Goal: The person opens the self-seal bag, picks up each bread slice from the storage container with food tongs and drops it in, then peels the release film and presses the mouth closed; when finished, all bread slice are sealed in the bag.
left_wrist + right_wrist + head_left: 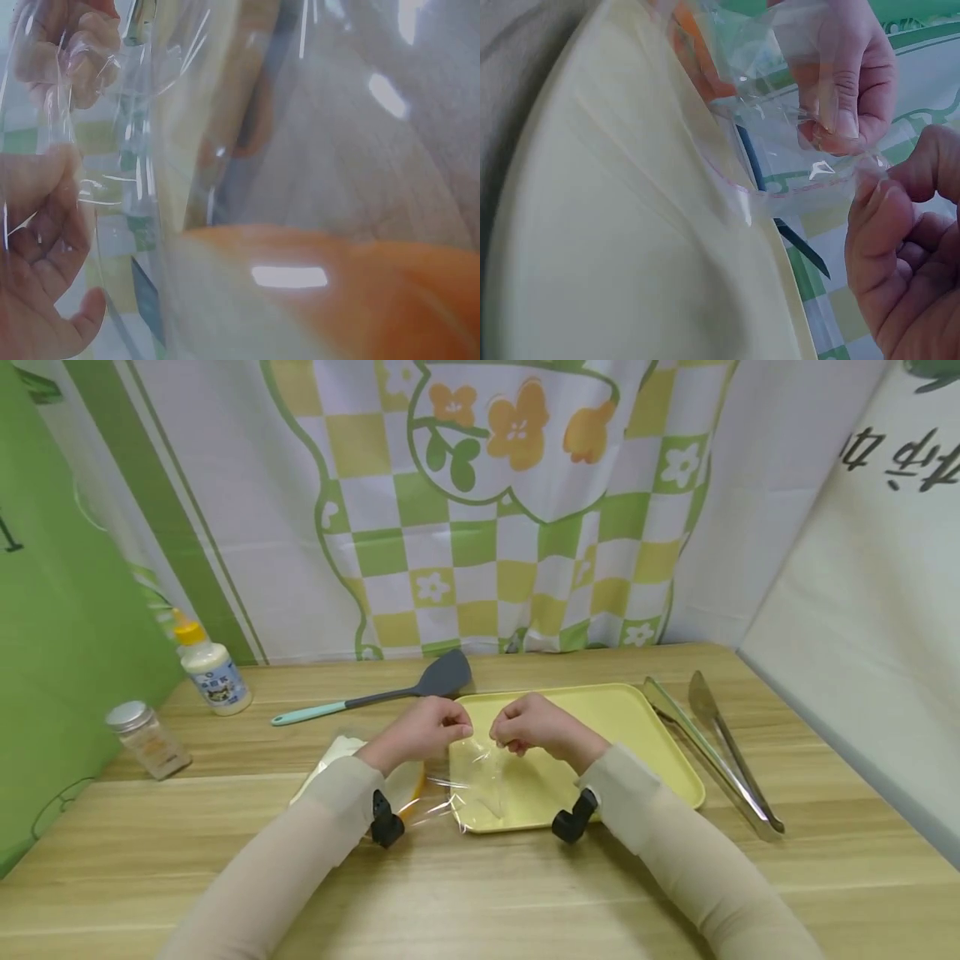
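Observation:
A clear plastic bag hangs over the left part of a yellow tray. Its edge is pinched by my left hand between thumb and fingers. Close beside it, my right hand pinches the same edge with thumb and forefinger. A thin reddish line runs along the bag's edge in the right wrist view. Under the left wrist, the film covers a pale item with an orange rim; its kind is unclear, and the left forearm hides part of it.
Behind the hands lies a spatula with a mint handle. Metal tongs lie right of the tray, one tip near its edge. At left stand a yellow-capped squeeze bottle and a tilted spice jar. A checkered curtain hangs behind the table.

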{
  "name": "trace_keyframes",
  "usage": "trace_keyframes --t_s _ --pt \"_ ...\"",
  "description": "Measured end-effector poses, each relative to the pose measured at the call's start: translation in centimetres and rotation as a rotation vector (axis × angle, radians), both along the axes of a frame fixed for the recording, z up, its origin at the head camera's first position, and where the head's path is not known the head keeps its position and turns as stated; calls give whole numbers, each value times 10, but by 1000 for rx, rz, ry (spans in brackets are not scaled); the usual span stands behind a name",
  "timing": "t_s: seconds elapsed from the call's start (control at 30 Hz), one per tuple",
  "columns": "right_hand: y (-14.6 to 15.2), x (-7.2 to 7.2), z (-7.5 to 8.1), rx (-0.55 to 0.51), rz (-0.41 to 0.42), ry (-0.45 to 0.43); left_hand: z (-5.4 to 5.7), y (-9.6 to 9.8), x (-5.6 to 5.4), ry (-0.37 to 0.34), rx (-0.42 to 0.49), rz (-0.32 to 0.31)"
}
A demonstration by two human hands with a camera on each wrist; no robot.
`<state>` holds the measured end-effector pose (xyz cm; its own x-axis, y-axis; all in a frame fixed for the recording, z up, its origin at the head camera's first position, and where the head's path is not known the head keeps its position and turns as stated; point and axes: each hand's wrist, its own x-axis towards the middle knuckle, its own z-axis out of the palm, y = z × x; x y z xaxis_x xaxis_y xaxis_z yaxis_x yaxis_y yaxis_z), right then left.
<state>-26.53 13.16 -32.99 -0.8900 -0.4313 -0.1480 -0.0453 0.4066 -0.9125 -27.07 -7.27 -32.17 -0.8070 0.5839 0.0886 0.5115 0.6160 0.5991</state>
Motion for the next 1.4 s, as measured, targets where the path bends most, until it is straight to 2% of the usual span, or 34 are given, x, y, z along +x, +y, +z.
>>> trace_keyframes --t_s 0.2,0.37,0.47,0.77,0.93,1.13,1.27,1.4 --pt "1 6 -5 -117 5 -10 -2 -2 3 -18 25 33" --pt "5 9 -7 -232 41 57 -4 -3 6 1 76 69" --pt "8 10 -6 -252 70 94 -4 -4 7 -8 108 81" --pt "13 12 0 -210 160 146 -5 -4 9 -15 139 82" --pt "13 12 -3 -196 170 155 -7 -4 10 -2 145 82" --pt "9 15 -4 -104 131 240 -8 -4 11 -15 159 80" --pt "6 17 -2 -33 66 323 -7 -4 10 14 154 86" --pt "2 20 -2 -18 31 375 -7 -2 7 32 143 107"
